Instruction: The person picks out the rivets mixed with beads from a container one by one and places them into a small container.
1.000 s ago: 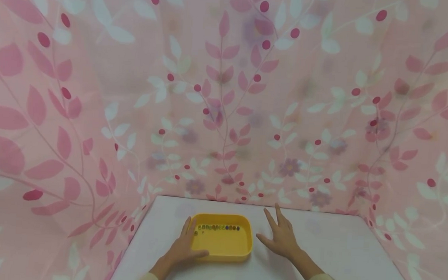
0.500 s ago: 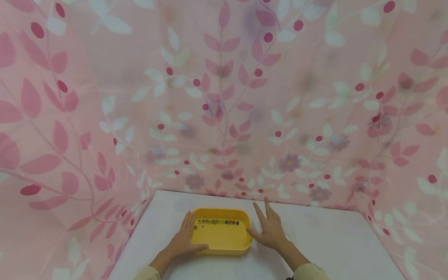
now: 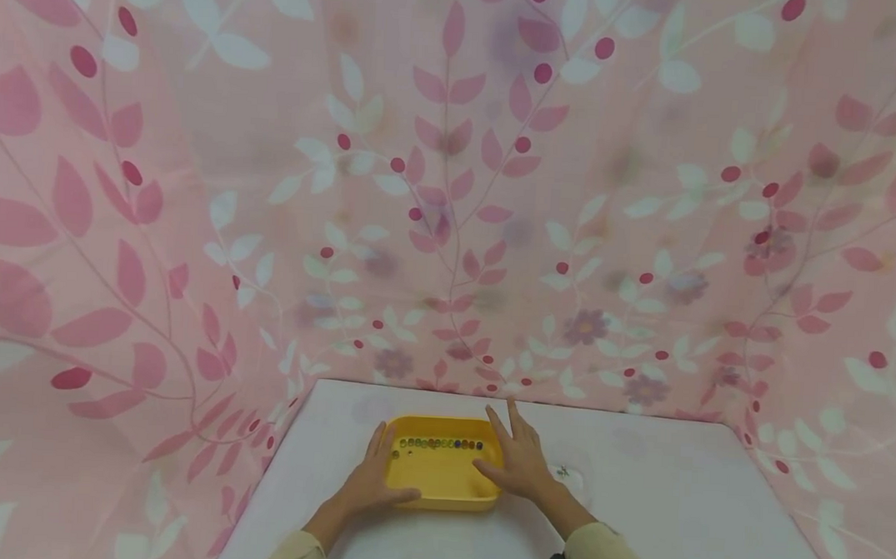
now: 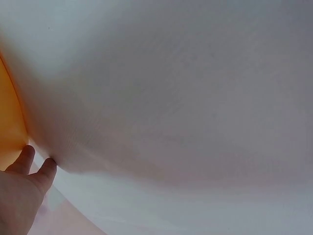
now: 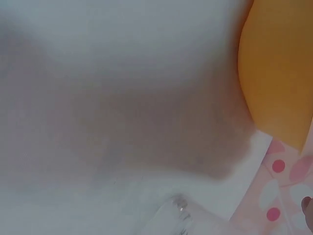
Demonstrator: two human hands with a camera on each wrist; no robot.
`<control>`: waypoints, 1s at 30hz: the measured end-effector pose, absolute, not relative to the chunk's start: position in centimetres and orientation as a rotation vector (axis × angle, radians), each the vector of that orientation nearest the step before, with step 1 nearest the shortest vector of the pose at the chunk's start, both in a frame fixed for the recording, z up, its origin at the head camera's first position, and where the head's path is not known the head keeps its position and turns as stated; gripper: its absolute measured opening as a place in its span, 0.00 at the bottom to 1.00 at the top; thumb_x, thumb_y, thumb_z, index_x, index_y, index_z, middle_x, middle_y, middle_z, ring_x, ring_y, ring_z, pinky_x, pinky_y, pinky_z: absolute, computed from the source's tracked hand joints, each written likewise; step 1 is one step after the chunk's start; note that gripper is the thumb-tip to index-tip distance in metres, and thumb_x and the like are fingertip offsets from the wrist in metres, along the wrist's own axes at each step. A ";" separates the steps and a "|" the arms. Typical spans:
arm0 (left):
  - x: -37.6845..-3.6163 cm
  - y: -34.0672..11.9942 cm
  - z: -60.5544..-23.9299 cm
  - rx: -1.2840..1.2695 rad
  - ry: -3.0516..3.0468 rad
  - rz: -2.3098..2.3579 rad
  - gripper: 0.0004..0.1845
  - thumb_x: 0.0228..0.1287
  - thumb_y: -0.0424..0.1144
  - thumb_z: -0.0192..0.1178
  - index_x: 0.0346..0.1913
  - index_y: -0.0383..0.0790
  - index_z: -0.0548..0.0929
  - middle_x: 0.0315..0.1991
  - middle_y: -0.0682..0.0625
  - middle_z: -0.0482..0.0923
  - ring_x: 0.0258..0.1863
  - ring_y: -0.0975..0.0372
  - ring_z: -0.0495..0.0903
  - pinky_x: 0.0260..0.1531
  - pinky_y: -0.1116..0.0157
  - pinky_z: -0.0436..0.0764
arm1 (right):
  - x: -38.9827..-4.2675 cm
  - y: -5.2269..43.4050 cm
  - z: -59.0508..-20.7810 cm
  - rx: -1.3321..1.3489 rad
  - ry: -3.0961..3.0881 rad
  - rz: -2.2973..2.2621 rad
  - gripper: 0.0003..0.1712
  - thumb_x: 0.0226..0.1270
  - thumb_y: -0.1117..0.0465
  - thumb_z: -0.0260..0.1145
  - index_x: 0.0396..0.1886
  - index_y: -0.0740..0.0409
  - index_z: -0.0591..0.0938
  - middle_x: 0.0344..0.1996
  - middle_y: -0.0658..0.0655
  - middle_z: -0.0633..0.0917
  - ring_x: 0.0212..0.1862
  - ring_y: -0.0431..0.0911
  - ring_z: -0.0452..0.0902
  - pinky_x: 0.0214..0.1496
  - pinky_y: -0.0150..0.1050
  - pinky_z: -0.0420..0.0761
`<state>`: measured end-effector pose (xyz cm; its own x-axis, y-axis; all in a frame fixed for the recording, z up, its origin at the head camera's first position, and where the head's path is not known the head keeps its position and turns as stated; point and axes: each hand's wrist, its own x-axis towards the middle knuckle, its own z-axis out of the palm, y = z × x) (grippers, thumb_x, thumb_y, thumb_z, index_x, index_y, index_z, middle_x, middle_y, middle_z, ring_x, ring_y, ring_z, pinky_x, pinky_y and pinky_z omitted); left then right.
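Note:
A yellow rectangular tray (image 3: 439,481) lies on the white table. Along its far side runs a row of small glassy, multicoloured beads or marbles (image 3: 441,443), with a couple more at the left. My left hand (image 3: 367,479) rests against the tray's left end, fingers extended and thumb at the front rim; in the left wrist view its fingertips (image 4: 47,169) are by the tray's wall (image 4: 9,117). My right hand (image 3: 521,466), fingers spread, is over the tray's right end, thumb above the inside. Whether it touches the rim I cannot tell. It holds nothing visible.
A clear container (image 3: 570,478) with small dark bits stands right of the tray, partly behind my right forearm; the right wrist view shows it blurred. A pink leaf-patterned curtain (image 3: 450,229) surrounds the table (image 3: 671,489) at the back and sides.
My right hand has moved left, from beside the tray to over its right end, uncovering the clear container. My left hand stays at the tray's left end. The view has shifted slightly.

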<state>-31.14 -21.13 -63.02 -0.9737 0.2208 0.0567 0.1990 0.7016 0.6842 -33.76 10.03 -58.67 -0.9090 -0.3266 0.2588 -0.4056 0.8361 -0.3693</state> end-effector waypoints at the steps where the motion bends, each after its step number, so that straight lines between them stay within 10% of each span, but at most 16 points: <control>1: -31.2 -21.1 -62.9 0.347 2.872 1.145 0.69 0.43 0.64 0.75 0.80 0.47 0.40 0.80 0.38 0.34 0.68 0.38 0.66 0.58 0.40 0.74 | -33.9 9.8 -58.6 0.582 -2.828 0.638 0.54 0.58 0.33 0.67 0.79 0.40 0.55 0.80 0.63 0.43 0.73 0.66 0.57 0.73 0.65 0.56; 30: -31.1 -21.0 -63.8 0.389 2.880 1.203 0.68 0.45 0.63 0.74 0.80 0.44 0.41 0.79 0.34 0.34 0.62 0.32 0.69 0.49 0.36 0.77 | -35.4 2.2 -61.3 0.804 -2.680 1.085 0.31 0.59 0.55 0.75 0.61 0.57 0.77 0.60 0.58 0.78 0.61 0.55 0.75 0.63 0.56 0.75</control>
<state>-31.13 -21.02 -63.80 -0.9694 0.2248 0.0982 0.2279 0.6771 0.6998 -35.38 2.22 -61.32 -0.8472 -0.4256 0.3179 -0.5269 0.5972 -0.6048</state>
